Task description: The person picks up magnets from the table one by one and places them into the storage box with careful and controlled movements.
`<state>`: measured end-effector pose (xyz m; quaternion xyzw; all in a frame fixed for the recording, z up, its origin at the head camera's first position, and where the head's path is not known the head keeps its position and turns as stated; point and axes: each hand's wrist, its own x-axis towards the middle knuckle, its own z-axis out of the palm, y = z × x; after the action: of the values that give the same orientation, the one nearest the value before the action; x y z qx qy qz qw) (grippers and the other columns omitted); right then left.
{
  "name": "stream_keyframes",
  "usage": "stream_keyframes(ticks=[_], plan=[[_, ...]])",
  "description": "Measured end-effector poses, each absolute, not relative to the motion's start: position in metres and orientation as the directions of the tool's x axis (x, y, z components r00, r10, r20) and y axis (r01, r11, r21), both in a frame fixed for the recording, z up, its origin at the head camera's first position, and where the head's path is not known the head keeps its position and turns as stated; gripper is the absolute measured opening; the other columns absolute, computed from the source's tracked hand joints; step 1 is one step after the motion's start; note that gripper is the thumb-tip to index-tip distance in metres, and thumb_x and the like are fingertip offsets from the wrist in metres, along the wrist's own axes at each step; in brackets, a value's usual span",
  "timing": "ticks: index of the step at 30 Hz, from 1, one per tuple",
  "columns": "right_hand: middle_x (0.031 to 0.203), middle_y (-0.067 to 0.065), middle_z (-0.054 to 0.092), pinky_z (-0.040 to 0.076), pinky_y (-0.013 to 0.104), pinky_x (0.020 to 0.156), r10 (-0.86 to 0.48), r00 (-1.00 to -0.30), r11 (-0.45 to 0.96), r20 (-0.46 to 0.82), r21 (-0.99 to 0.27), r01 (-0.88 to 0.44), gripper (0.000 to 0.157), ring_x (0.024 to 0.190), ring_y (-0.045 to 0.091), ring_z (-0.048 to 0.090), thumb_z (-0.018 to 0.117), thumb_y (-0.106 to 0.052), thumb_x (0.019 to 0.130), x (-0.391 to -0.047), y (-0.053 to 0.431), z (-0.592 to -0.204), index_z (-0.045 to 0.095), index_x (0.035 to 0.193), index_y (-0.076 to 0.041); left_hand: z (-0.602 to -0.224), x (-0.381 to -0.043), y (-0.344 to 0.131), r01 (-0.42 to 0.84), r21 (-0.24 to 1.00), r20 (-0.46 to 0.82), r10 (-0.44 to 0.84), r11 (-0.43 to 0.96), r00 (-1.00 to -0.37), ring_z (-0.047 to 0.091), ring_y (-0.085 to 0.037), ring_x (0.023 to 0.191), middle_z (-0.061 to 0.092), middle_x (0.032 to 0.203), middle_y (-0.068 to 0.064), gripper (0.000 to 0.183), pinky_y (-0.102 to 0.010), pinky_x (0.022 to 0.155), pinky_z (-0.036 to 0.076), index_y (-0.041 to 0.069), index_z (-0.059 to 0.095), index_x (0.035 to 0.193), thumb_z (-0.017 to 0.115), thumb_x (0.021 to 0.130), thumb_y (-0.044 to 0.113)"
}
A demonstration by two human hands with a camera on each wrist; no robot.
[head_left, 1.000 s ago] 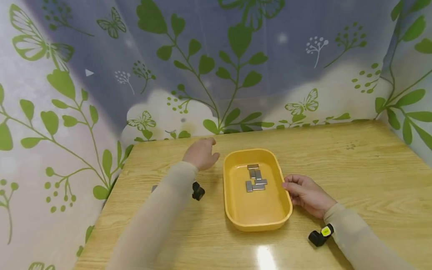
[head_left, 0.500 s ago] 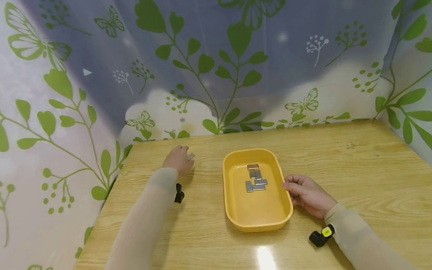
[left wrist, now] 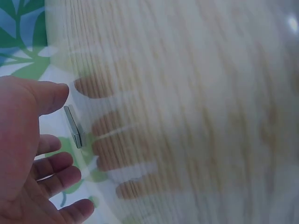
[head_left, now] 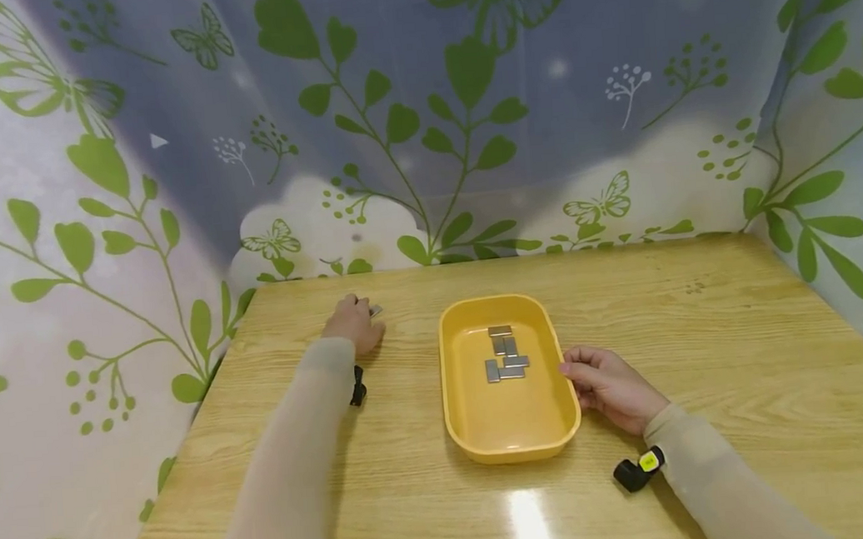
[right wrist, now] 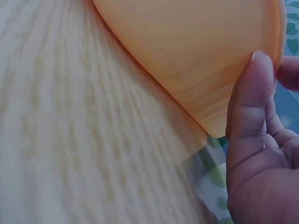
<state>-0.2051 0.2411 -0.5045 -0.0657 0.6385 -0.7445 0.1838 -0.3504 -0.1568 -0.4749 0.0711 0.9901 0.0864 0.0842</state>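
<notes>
At the back left of the table, my left hand [head_left: 353, 323] is lowered beside a small silvery metal block [left wrist: 73, 126]. In the left wrist view the block lies on the tabletop between thumb and fingers, which are spread and apart from it. My right hand [head_left: 611, 386] pinches the right side of a yellow plastic tray [head_left: 515, 449], thumb on the near face of its rim in the right wrist view. Several flat silvery blocks [head_left: 511, 372] lie inside the tray, grouped in its middle and far part.
The wooden table [head_left: 708, 350] runs back to a patterned fabric backdrop [head_left: 542, 128] with green leaves and butterflies, which also closes off both sides. The tray stands in the table's middle, between the two forearms.
My left hand has moved left from near the tray and come down by the loose metal block, which came into sight. The right hand stays on the tray; the head view shifts slightly.
</notes>
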Motion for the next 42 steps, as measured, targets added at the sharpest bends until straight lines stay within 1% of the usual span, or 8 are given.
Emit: stream_keyframes(ticks=[7,12,17,23,28,31,35,42], plan=[[0.082,0.004,0.057,0.052,0.026,0.056,-0.358,-0.925,-0.125,-0.131,-0.974,0.186,0.03,0.062,0.011,0.057,0.058,-0.018,0.098,-0.204,0.24,-0.503,0.049,0.107,0.009,-0.477,-0.358,-0.152,0.142,0.163,-0.135,0.164,0.976,-0.977,0.039,-0.035,0.126,0.038,0.14,-0.019,0.053,-0.05,0.102,0.038,0.0,0.038,0.143,0.045,0.101,0.032],[0.081,0.004,0.057,0.052,0.025,0.055,-0.356,-0.924,-0.128,-0.139,-0.972,0.196,0.028,0.061,0.011,0.057,0.058,-0.018,0.097,-0.204,0.24,-0.503,0.049,0.106,0.008,-0.481,-0.361,-0.149,0.15,0.139,-0.135,0.168,0.979,-0.976,0.043,-0.035,0.123,0.043,0.134,-0.019,0.046,-0.049,0.1,0.04,-0.002,0.043,0.139,0.039,0.103,0.025],[0.079,0.002,0.057,0.052,0.025,0.055,-0.356,-0.923,-0.132,-0.147,-0.97,0.205,0.028,0.062,0.011,0.057,0.059,-0.018,0.097,-0.203,0.24,-0.503,0.049,0.106,0.006,-0.486,-0.362,-0.149,0.141,0.125,-0.123,0.156,0.982,-0.98,0.049,-0.032,0.112,0.049,0.122,-0.018,0.04,-0.045,0.092,0.046,-0.004,0.052,0.13,0.04,0.103,0.022],[0.078,0.002,0.056,0.051,0.024,0.055,-0.354,-0.923,-0.113,-0.153,-0.972,0.204,0.032,0.062,0.01,0.056,0.059,-0.021,0.097,-0.203,0.24,-0.502,0.049,0.107,0.007,-0.487,-0.363,-0.147,0.133,0.108,-0.112,0.145,0.985,-0.983,0.05,-0.031,0.108,0.052,0.118,-0.017,0.035,-0.042,0.087,0.049,-0.002,0.057,0.126,0.042,0.102,0.02],[0.077,0.002,0.054,0.051,0.024,0.055,-0.35,-0.923,-0.101,-0.16,-0.973,0.207,0.032,0.061,0.01,0.054,0.059,-0.022,0.097,-0.204,0.241,-0.502,0.048,0.107,0.007,-0.483,-0.361,-0.145,0.088,0.119,-0.065,0.096,0.989,-0.993,0.059,-0.029,0.095,0.058,0.102,-0.014,0.026,-0.041,0.075,0.053,0.0,0.065,0.113,0.048,0.099,0.014],[0.077,0.002,0.053,0.05,0.024,0.055,-0.347,-0.923,-0.095,-0.166,-0.973,0.211,0.033,0.061,0.01,0.053,0.059,-0.022,0.097,-0.204,0.241,-0.502,0.048,0.107,0.007,-0.481,-0.36,-0.144,0.065,0.121,-0.052,0.071,0.991,-0.996,0.062,-0.028,0.087,0.059,0.096,-0.014,0.021,-0.041,0.069,0.055,0.0,0.066,0.107,0.053,0.097,0.013],[0.08,0.003,0.054,0.05,0.024,0.055,-0.347,-0.923,-0.088,-0.168,-0.974,0.21,0.033,0.061,0.011,0.053,0.059,-0.022,0.097,-0.204,0.241,-0.501,0.048,0.108,0.007,-0.479,-0.357,-0.143,0.052,0.123,-0.047,0.058,0.991,-0.997,0.063,-0.029,0.088,0.061,0.097,-0.015,0.021,-0.041,0.071,0.055,-0.001,0.065,0.107,0.055,0.096,0.013],[0.079,0.003,0.054,0.051,0.024,0.056,-0.342,-0.924,-0.098,-0.17,-0.972,0.215,0.033,0.062,0.011,0.054,0.061,-0.023,0.096,-0.203,0.241,-0.5,0.048,0.107,0.006,-0.479,-0.351,-0.142,0.003,0.201,-0.052,0.014,0.98,-0.999,0.065,-0.032,0.097,0.066,0.109,-0.017,0.032,-0.044,0.077,0.055,0.0,0.067,0.11,0.054,0.099,0.027]])
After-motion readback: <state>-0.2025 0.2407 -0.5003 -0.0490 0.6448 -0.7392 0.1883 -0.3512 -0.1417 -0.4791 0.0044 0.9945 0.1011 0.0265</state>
